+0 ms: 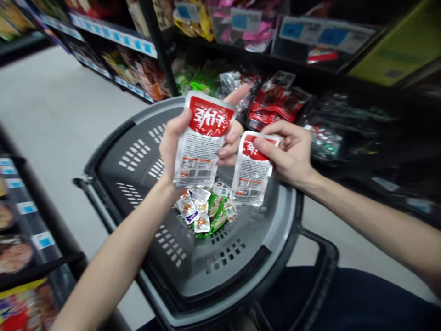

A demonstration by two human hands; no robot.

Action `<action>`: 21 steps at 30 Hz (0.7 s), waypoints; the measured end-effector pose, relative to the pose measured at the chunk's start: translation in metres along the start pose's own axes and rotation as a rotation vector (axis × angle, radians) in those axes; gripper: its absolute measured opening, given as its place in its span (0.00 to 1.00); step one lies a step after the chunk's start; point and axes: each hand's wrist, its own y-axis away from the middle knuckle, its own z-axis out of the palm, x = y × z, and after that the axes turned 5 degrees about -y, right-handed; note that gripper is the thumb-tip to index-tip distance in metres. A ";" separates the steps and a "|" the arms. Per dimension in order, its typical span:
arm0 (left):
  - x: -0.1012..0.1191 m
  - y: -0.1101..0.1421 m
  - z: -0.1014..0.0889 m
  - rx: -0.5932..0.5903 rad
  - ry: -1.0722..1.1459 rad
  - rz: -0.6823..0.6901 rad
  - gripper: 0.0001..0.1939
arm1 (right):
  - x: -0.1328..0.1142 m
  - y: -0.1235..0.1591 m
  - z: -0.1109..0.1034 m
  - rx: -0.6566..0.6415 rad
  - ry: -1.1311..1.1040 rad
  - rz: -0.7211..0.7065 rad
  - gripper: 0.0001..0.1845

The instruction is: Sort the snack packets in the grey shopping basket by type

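Observation:
Over the grey shopping basket (241,262), my left hand (172,138) grips a red and white snack packet (200,151) with its printed side up. The thumb lies on one edge and the fingers show past the other, the index finger pointing outward. Just right of it, my right hand (292,151) pinches a second red and white snack packet (251,179) by its upper corner, thumb on top. Deep in the basket lie several small white packets (195,207) and a green packet (218,214), partly covered by the held ones.
Behind the basket, a black shelf holds red packets (275,101), green packets (201,82) and silvery packets (324,138). Price labels (246,20) line its edge. Another shelf (34,225) stands at the left. The basket's black handle (330,276) sticks out at the right.

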 end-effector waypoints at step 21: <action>0.002 -0.006 0.002 -0.080 -0.069 -0.005 0.43 | 0.007 -0.004 -0.004 0.001 0.045 0.002 0.21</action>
